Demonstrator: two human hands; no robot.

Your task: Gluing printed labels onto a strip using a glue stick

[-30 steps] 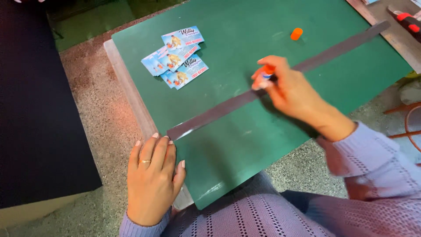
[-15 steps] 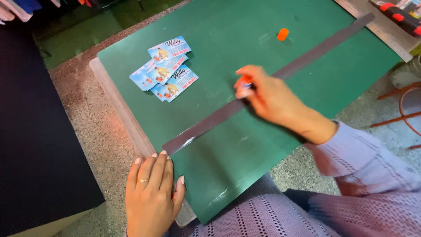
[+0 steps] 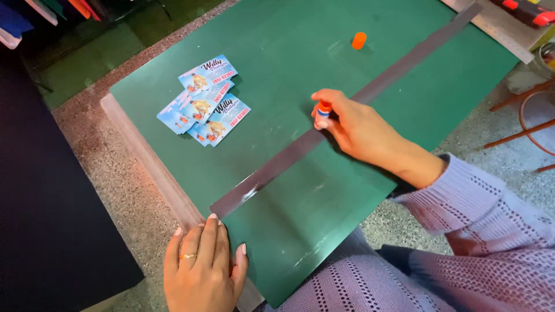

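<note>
The right hand (image 3: 358, 130), fingers pinching a glue stick (image 3: 322, 113), has slid down the grey strip (image 3: 347, 110) toward the left hand (image 3: 202, 268), whose fingers lie pressed flat together on the green worktop (image 3: 289, 58).

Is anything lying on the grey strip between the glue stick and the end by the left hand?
Nothing visible does. The glue stick in the right hand sits on the grey strip, and the strip runs bare down to the left hand. The cards and orange cap lie off to the side on the green board.
</note>
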